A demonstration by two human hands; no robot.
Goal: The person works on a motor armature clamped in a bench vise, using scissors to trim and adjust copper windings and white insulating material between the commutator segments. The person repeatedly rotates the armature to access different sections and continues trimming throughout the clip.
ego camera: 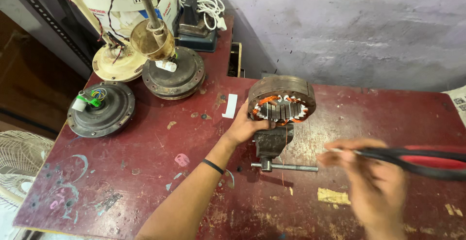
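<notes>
A round brown motor stator (281,98) with copper windings and white slot papers stands on edge on a small bench vise (270,144) at the middle of the red table (145,172). My left hand (242,126) grips the stator's lower left rim. My right hand (374,182), blurred, is to the right of the vise and holds pliers with red and black handles (417,160); the handles point right.
Two dark fan motor housings (101,109) (173,77) and a cream fan base (118,60) sit at the table's far left. A white paper strip (230,106) lies near the stator. A white cable (209,7) and a dark box are at the back. A wire fan guard (17,160) is left of the table.
</notes>
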